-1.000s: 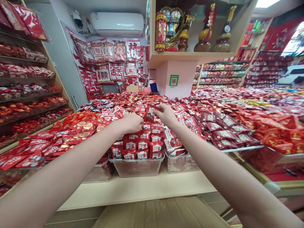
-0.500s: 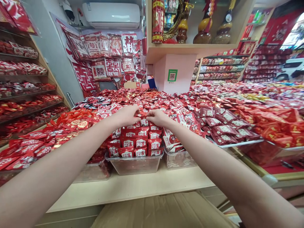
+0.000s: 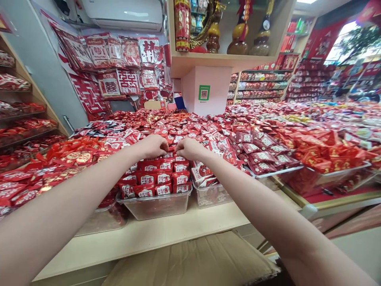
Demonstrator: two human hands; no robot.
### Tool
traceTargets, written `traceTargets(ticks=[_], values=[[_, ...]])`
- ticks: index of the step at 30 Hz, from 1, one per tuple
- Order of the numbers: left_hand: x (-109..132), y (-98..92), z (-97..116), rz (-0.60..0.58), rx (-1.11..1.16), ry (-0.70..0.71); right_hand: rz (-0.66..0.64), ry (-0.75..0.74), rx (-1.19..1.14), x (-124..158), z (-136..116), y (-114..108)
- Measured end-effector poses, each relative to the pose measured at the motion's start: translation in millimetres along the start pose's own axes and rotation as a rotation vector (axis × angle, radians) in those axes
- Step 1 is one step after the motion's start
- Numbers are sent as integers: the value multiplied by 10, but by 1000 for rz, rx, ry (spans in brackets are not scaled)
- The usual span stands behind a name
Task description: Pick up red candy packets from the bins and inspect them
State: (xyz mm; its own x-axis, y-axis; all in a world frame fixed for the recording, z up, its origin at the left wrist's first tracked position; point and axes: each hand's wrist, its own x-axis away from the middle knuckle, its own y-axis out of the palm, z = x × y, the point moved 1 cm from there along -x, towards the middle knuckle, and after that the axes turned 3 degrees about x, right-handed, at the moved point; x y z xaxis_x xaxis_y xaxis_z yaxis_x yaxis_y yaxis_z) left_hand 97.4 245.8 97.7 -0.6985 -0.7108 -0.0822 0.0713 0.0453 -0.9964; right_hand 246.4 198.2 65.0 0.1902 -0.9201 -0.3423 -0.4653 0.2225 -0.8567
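My left hand (image 3: pixel 155 146) and my right hand (image 3: pixel 189 149) reach over the back part of a clear plastic bin (image 3: pixel 157 207). Upright rows of small red packets (image 3: pixel 163 177) with white labels and black characters fill this bin. Curled fingers on both hands pinch a small red packet (image 3: pixel 170 154) from its two sides, at the rear of the rows. My fingers partly cover that packet. Just right of the bin is another clear bin (image 3: pixel 212 195) of red-and-white packets, below my right forearm.
Heaps of red packets (image 3: pixel 80 157) lie left, and dark red packets (image 3: pixel 258 149) right. A wooden shelf (image 3: pixel 220 59) with gourd ornaments overhangs a pillar bearing a QR code sign (image 3: pixel 204 93). In front of the counter (image 3: pixel 143 242) sits a cardboard box (image 3: pixel 184 258).
The view has turned slightly right, so the scene sits further left. Both hands remain at the back of the same bin, a little further apart from the packets behind.
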Motion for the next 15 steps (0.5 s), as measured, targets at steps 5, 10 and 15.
traceTargets(ticks=[5, 10, 15], values=[[4, -64, 61, 44, -23, -22, 151, -20, -24, 89, -38, 39], [805, -123, 468, 397, 232, 80, 385, -77, -124, 1033, -359, -169], [2165, 541, 976, 181, 1070, 43, -192, -200, -531, 2380, -690, 9]])
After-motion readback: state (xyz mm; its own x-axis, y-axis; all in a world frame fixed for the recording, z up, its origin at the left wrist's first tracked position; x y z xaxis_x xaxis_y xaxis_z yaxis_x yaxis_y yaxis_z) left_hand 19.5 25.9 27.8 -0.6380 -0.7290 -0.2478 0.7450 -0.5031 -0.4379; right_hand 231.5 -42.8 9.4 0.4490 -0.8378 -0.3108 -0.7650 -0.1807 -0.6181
